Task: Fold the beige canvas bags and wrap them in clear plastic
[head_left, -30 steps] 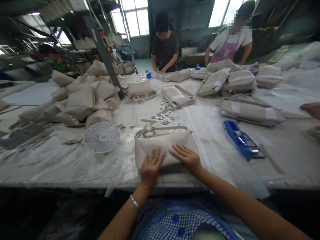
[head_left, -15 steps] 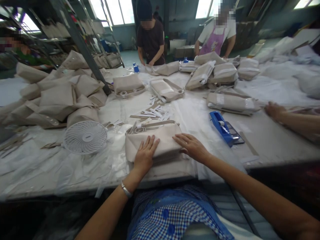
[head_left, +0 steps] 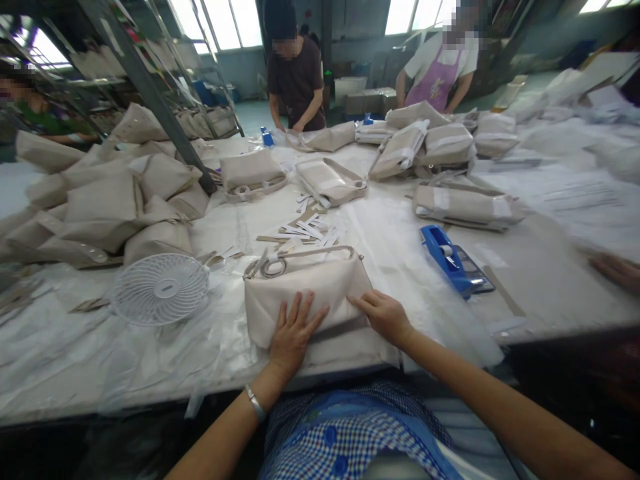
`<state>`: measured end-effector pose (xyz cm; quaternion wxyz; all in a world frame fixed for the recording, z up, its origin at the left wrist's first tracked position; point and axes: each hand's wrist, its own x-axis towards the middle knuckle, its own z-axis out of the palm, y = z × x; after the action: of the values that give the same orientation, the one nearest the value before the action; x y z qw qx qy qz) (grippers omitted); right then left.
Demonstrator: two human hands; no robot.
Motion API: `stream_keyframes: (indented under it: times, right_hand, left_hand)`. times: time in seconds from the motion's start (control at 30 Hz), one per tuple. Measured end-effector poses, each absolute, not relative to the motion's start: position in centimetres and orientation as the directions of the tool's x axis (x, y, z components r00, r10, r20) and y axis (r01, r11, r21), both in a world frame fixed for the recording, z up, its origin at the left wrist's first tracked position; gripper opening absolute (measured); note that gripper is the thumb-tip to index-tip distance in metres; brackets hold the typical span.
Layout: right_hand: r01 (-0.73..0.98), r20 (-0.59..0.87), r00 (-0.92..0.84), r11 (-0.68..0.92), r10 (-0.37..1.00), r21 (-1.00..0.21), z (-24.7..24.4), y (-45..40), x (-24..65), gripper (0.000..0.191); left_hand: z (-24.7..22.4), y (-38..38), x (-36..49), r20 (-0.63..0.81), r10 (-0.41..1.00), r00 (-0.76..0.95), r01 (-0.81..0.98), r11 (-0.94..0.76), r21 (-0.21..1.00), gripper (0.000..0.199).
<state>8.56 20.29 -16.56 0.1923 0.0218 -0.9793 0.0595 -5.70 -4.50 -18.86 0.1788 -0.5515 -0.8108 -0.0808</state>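
Note:
A beige handbag (head_left: 285,287) lies on the table in front of me, its strap coiled along the far edge and its front panel facing up. My left hand (head_left: 295,330) rests flat on that panel, fingers spread. At the bag's right side, my right hand (head_left: 387,317) has its fingers curled against the edge, the forefinger reaching onto the panel; its thumb is hidden. Under the bag's near side spreads a flat pale sheet or flap (head_left: 360,350), whose kind I cannot make out.
Left of the bag stands a white round fan (head_left: 163,288), with a heap of beige bags (head_left: 103,207) behind it. A blue tape dispenser (head_left: 445,257) sits to the right beside a phone. Paper strips (head_left: 307,227) lie beyond. Two co-workers stand across the table; another person's hand (head_left: 617,270) is at far right.
My right hand has gone from extended fingers to curled ones at the bag's side. My left hand stays flat on the panel. The other person's hand at right has drawn away.

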Motion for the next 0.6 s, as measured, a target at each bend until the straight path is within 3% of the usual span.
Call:
stream_keyframes:
  times: [0.07, 0.2, 0.4, 0.6]
  right_hand:
    - [-0.155, 0.341, -0.936, 0.973, -0.090, -0.169, -13.8, 19.7, 9.0, 0.046]
    - [-0.289, 0.512, -0.848, 0.931, -0.141, -0.224, -10.8, 17.8, 5.0, 0.040]
    - [-0.353, 0.480, -0.842, 0.924, -0.247, -0.144, -16.1, 16.4, -1.4, 0.053]
    - [-0.386, 0.440, -0.847, 0.914, -0.299, -0.122, -17.0, 17.3, -0.8, 0.062]
  left_hand:
    - [-19.4, -4.5, -5.5, 0.386, 0.861, -0.332, 0.919, 0.388, -0.074, 0.075]
    - [-19.5, -4.0, -5.1, 0.383, 0.855, -0.349, 0.910, 0.407, -0.078, 0.072]
    - [-17.5, -6.2, -5.5, 0.312, 0.908, -0.280, 0.945, 0.317, -0.075, 0.064]
    - [-16.9, -12.2, -7.4, 0.349, 0.822, -0.450, 0.875, 0.484, -0.011, 0.071]
